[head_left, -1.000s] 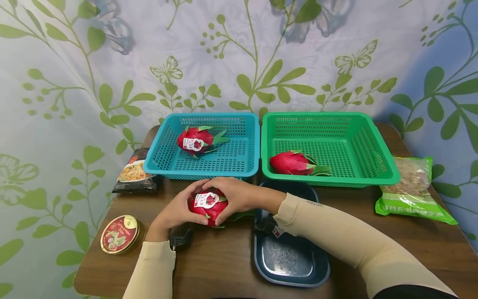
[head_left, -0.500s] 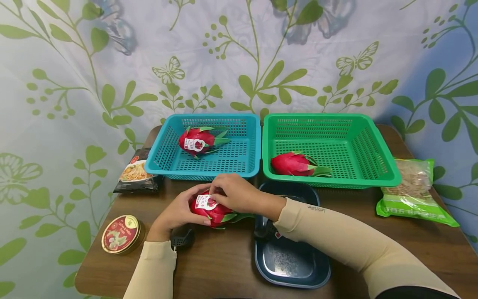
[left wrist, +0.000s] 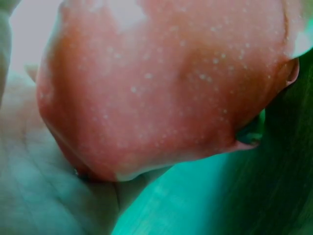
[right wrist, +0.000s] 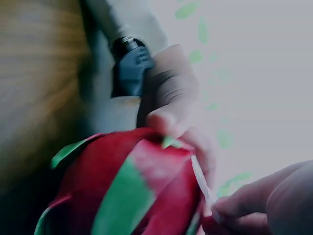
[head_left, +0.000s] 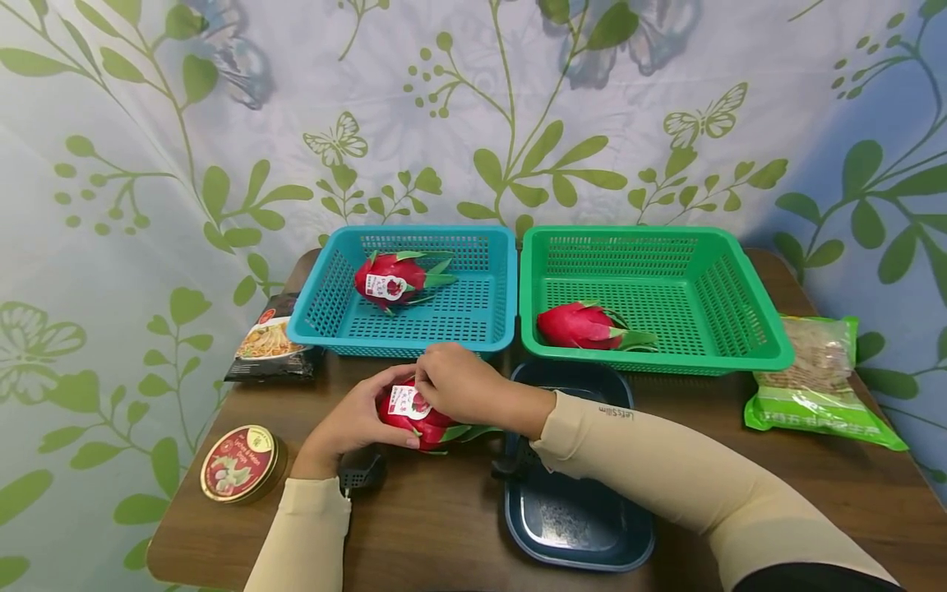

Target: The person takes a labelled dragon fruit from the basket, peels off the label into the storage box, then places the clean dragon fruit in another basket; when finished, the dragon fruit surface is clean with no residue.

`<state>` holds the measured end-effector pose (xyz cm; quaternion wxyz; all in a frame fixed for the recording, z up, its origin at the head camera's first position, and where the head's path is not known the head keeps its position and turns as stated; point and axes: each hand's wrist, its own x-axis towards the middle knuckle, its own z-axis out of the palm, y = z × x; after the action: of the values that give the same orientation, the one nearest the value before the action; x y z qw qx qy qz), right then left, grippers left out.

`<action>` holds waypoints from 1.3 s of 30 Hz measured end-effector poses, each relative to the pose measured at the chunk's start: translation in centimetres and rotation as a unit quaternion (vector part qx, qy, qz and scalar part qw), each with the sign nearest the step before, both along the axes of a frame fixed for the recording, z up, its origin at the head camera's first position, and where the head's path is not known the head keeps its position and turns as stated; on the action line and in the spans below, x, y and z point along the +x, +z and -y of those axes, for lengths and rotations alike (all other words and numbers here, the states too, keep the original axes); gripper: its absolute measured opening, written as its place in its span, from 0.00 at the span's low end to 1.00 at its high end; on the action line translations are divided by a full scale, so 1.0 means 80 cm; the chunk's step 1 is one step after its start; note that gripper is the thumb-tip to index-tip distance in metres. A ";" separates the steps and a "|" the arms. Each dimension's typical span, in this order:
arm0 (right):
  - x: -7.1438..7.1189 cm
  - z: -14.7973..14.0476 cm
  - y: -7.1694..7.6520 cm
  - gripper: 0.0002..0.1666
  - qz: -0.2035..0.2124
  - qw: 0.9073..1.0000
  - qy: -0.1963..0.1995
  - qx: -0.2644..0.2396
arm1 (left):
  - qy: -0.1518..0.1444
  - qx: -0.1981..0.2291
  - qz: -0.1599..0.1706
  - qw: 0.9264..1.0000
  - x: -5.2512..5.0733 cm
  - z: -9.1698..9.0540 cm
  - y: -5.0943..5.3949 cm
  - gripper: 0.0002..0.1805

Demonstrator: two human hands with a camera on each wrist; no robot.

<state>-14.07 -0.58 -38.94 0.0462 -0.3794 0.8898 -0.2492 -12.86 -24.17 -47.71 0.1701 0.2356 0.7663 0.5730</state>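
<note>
In the head view, my left hand grips a pink-red dragon fruit from its left side, above the wooden table. A white printed label lies across the top of the fruit. My right hand pinches the right end of this label. The right wrist view has the label edge-on, its end lifted from the skin between my fingertips. Speckled dragon fruit skin fills the left wrist view, against my left palm.
Behind are a blue basket with one labelled dragon fruit and a green basket with another. A dark blue tub lies under my right forearm. A round tin and food packets flank them.
My right hand has gone from holding the fruit's right side to pinching the label's right end. My left hand keeps its grip on the dragon fruit.
</note>
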 end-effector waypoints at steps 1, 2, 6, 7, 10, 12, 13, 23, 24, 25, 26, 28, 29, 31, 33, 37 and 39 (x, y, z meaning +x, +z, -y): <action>0.000 -0.001 0.002 0.06 0.004 1.000 0.007 -0.009 | -0.001 0.003 0.000 1.000 0.000 0.000 -0.001 0.48; 0.001 -0.002 0.005 0.06 0.014 0.999 0.016 -0.024 | -0.005 0.012 0.002 1.000 -0.001 0.000 -0.001 0.47; 0.004 -0.020 0.034 0.04 0.064 0.991 0.042 -0.109 | -0.022 0.047 0.013 0.999 -0.003 -0.002 -0.002 0.43; 0.003 -0.029 0.043 0.04 0.074 0.988 0.043 -0.131 | -0.021 0.047 0.013 0.999 -0.004 -0.002 -0.001 0.42; -0.007 -0.068 0.066 0.04 0.096 0.980 0.026 -0.172 | -0.005 0.023 0.003 1.000 -0.005 -0.003 0.000 0.44; -0.016 -0.100 0.071 0.04 0.112 0.978 0.005 -0.174 | 0.005 0.004 -0.008 1.000 -0.005 -0.004 0.001 0.46; -0.021 -0.117 0.070 0.04 0.122 0.979 -0.006 -0.165 | 0.007 -0.002 -0.013 1.000 -0.006 -0.004 0.001 0.48; -0.013 -0.218 0.023 0.03 0.179 0.981 -0.054 -0.049 | 0.016 0.001 -0.021 1.000 -0.004 0.000 0.003 0.50; -0.010 -0.221 0.021 0.03 0.176 0.982 -0.056 -0.041 | 0.018 0.000 -0.019 1.000 -0.004 0.000 0.002 0.50; -0.006 -0.222 0.021 0.03 0.170 0.983 -0.056 -0.036 | 0.019 -0.001 -0.017 1.000 -0.003 0.000 0.002 0.50; -0.002 -0.222 0.020 0.03 0.167 0.984 -0.056 -0.031 | 0.019 -0.002 -0.015 1.000 -0.003 0.000 0.001 0.50; 0.003 -0.221 0.016 0.04 0.162 0.985 -0.053 -0.013 | 0.021 -0.003 -0.012 1.000 -0.002 0.000 0.000 0.50; 0.005 -0.220 0.013 0.05 0.164 0.985 -0.050 -0.005 | 0.021 -0.004 -0.013 1.000 -0.002 0.000 0.000 0.50; 0.008 -0.217 0.004 0.05 0.170 0.984 -0.049 0.006 | 0.021 -0.004 -0.013 1.000 -0.002 -0.001 -0.001 0.50; 0.008 -0.213 -0.009 0.05 0.171 0.984 -0.055 0.015 | 0.018 -0.004 -0.013 1.000 -0.003 -0.002 -0.001 0.50; 0.010 -0.203 -0.033 0.04 0.130 0.987 -0.079 0.044 | 0.012 -0.007 -0.010 1.000 -0.004 -0.003 -0.002 0.50; 0.012 -0.197 -0.042 0.02 0.093 0.988 -0.099 0.071 | 0.011 -0.009 -0.009 1.000 -0.003 -0.003 -0.001 0.50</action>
<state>-13.08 15.17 -42.30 0.1306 -0.2604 0.9303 -0.2229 -13.12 -23.90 -47.83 0.1586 0.2306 0.7757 0.5656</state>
